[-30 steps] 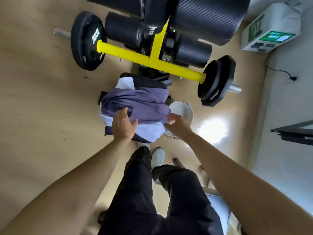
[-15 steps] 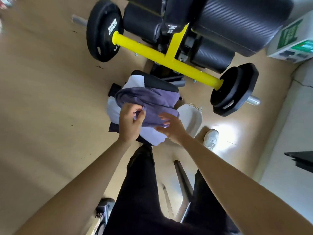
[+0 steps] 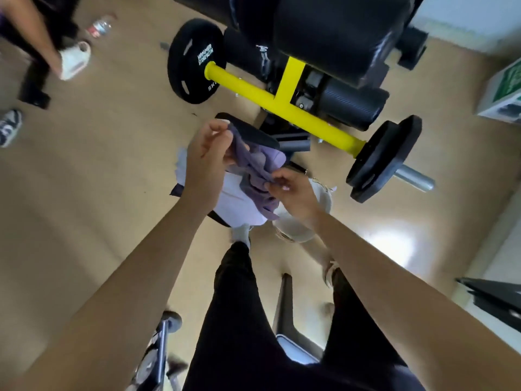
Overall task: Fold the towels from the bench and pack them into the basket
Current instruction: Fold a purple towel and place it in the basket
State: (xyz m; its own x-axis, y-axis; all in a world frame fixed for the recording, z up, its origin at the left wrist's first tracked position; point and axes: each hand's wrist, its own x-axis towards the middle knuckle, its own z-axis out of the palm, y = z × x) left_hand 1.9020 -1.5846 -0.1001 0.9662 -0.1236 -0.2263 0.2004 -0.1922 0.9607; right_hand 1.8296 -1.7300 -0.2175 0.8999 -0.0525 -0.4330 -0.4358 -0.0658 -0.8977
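A purple towel (image 3: 260, 167) hangs crumpled between my two hands above the black bench pad (image 3: 253, 134). My left hand (image 3: 208, 153) pinches its upper edge at the far left. My right hand (image 3: 293, 190) pinches a lower edge at the right. Under it a pale lilac-white towel (image 3: 239, 204) lies spread on the pad. The white basket (image 3: 298, 230) stands on the floor right of the bench, partly hidden by my right wrist.
A yellow bar (image 3: 282, 105) with black weight plates (image 3: 194, 60) and black roller pads stands beyond the bench. Another person's legs and shoes (image 3: 74, 59) are at the top left beside a water bottle (image 3: 98, 26). A green-and-white box (image 3: 504, 94) sits by the right wall.
Both hands have lifted the purple towel off the bench pad, left hand rising and moving away. The view has swung left, bringing the other person's legs into sight.
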